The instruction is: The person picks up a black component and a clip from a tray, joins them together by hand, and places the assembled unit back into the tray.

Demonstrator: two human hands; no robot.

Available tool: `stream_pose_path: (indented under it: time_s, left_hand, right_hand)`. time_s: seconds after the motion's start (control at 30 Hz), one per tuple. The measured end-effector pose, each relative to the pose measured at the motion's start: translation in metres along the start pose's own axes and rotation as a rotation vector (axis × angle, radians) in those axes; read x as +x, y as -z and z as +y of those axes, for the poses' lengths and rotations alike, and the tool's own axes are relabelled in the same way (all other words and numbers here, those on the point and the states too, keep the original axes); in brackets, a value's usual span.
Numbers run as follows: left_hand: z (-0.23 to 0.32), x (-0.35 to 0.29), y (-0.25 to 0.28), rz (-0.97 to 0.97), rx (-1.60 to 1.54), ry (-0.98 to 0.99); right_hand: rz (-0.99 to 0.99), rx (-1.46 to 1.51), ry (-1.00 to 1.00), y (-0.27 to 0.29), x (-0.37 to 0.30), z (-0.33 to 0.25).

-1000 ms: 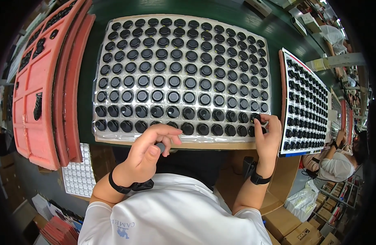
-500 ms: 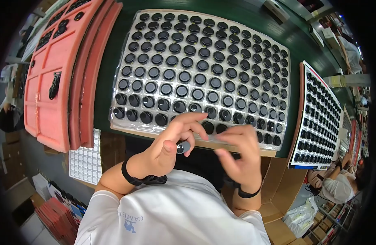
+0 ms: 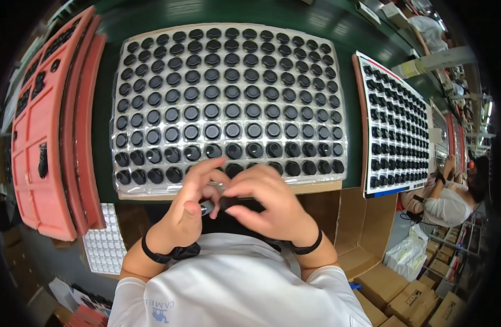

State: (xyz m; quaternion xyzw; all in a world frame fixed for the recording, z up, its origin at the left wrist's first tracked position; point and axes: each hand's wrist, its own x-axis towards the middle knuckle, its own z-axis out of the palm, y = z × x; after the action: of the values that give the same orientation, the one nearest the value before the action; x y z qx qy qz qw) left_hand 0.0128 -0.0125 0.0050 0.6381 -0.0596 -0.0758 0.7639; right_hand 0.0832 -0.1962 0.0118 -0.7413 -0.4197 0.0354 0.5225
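A green worktable [image 3: 316, 22] spreads out beyond the two hands, and the biggest thing on it, directly above the grip, is a clear blister tray [image 3: 228, 103] filled with rows of round black caps, its near edge lying just past the fingertips and partly hidden by them. To the left of the grip, well apart, a stack of salmon-red moulded trays [image 3: 43, 136] leans along the table edge, a few dark parts sitting in its pockets. To the right of the grip lies a second, white-backed tray [image 3: 395, 125] of smaller black pieces, tilted toward the rim of the view. Below and to the right of the hands an open cardboard box [image 3: 365, 223] stands under the table edge, with more cartons lower down; below and to the left sits an empty white grid tray [image 3: 103, 245]. Farther right, another person in a white shirt [image 3: 446, 204] bends over their own work. The left hand [image 3: 188, 215] and the right hand [image 3: 269, 204] meet in front of the wearer's white shirt, both wearing black wristbands, fingers curled inward and touching each other. Between them, pinched narrowly by thumbs and forefingers, is a small black part [image 3: 220, 204] with a pale grey tip showing by the left thumb; its exact shape cannot be told.
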Motion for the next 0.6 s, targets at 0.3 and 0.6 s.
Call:
stream_pose_path:
  time_s: [0.3, 0.6]
  left_hand:
    - [-0.002, 0.0, 0.006, 0.006, 0.039, 0.062]
    - [-0.003, 0.0, 0.007, -0.032, 0.096, 0.037]
  right_hand:
    - [0.309, -0.615, -0.354, 0.091, -0.046, 0.033]
    - [0.236, -1.026, -0.381, 0.113, -0.058, 0.055]
